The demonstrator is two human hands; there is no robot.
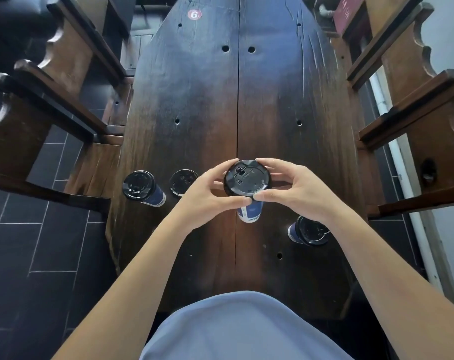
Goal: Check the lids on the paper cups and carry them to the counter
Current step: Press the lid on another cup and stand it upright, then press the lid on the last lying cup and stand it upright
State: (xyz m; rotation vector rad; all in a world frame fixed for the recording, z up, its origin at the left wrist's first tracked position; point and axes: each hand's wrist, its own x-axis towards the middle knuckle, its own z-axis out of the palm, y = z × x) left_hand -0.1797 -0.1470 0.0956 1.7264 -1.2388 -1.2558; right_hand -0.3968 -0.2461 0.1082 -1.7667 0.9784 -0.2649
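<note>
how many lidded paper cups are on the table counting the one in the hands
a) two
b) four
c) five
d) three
b) four: the held cup sits between the left hand and right hand, two more cups stand to its left, the far-left cup and the second cup, and the right cup stands near the right forearm, all on the wooden table.

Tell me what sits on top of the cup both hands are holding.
A black plastic lid caps the blue paper cup; the left hand and right hand pinch its rim. The cup's contents are hidden.
</note>
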